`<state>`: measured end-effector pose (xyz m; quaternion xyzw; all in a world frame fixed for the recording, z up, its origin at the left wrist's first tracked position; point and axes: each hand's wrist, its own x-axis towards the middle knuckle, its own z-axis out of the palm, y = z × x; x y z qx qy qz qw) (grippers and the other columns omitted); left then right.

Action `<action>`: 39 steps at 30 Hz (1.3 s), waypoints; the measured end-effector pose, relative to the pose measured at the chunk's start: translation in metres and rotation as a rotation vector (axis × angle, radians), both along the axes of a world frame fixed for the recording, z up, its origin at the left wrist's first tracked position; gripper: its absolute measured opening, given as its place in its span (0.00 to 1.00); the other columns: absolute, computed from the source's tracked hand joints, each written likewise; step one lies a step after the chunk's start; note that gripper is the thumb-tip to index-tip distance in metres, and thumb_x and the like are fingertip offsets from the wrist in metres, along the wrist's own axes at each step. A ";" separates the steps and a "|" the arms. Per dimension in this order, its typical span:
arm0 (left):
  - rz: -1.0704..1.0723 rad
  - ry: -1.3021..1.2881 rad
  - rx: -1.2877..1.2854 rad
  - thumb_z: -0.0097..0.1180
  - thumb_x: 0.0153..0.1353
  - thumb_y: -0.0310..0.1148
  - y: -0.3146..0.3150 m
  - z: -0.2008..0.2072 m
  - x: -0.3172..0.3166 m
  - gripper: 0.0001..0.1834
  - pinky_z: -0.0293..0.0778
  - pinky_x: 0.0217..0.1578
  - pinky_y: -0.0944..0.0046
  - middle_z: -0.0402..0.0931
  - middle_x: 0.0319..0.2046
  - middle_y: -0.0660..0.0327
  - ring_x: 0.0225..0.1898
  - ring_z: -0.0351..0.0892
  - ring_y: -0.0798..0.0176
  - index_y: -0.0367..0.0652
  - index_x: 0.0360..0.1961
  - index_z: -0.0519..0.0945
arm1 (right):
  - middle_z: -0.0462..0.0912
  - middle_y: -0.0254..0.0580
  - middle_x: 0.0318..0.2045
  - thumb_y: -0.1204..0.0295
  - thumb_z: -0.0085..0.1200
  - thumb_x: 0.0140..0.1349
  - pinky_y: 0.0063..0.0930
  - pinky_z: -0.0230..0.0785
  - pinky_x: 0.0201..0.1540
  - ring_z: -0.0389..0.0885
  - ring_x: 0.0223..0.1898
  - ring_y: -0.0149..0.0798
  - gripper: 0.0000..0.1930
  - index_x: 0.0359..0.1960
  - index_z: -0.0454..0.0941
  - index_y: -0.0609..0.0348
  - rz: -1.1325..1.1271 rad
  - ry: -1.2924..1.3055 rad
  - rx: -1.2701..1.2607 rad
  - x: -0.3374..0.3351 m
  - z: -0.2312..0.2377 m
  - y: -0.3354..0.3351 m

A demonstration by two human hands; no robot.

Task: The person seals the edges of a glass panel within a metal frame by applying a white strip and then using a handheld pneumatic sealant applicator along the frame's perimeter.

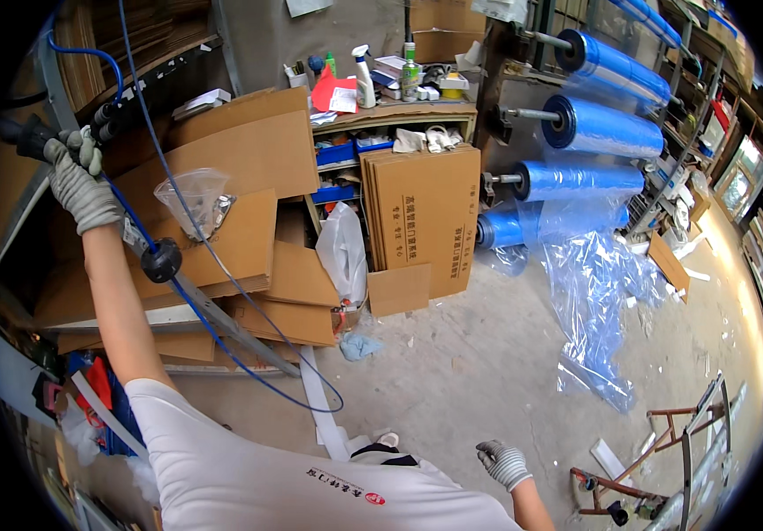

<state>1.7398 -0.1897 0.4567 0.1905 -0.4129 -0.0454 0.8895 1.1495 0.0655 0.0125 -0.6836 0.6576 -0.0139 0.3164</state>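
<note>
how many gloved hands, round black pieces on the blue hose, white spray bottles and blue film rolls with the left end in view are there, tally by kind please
Gloved hands, the left hand and the right hand: 2
Round black piece on the blue hose: 1
White spray bottle: 1
Blue film rolls, left end in view: 4
Total: 8

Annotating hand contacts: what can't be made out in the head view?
Head view, throughout:
Left hand: whether it closes on the black object; its own back hides the contact.
Right hand: palm, hidden by its own back.
Right forearm: cut off by the lower edge.
Pieces at the clear bag: too small.
</note>
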 end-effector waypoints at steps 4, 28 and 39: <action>-0.202 -0.260 0.082 0.55 0.62 0.52 0.030 -0.045 -0.195 0.24 0.50 0.14 0.77 0.64 0.23 0.70 0.17 0.55 0.77 0.41 0.43 0.70 | 0.82 0.44 0.39 0.62 0.55 0.58 0.38 0.75 0.40 0.82 0.36 0.47 0.14 0.45 0.79 0.50 -0.257 -0.179 -0.263 -0.036 -0.002 0.038; -1.954 -1.817 0.644 0.48 0.63 0.56 0.232 -0.490 -0.829 0.30 0.70 0.49 0.63 0.77 0.45 0.54 0.46 0.76 0.62 0.39 0.51 0.75 | 0.69 0.31 0.18 0.54 0.58 0.59 0.32 0.72 0.32 0.71 0.23 0.32 0.17 0.32 0.73 0.55 -1.334 -2.398 -1.247 -0.346 0.041 0.206; -2.553 -1.454 1.767 0.37 0.48 0.80 0.193 -0.518 -0.920 0.56 0.67 0.58 0.57 0.76 0.50 0.52 0.52 0.75 0.56 0.36 0.58 0.69 | 0.76 0.39 0.23 0.47 0.57 0.57 0.57 0.69 0.53 0.77 0.29 0.43 0.28 0.41 0.73 0.64 -1.470 -2.269 -1.300 -0.557 0.004 0.225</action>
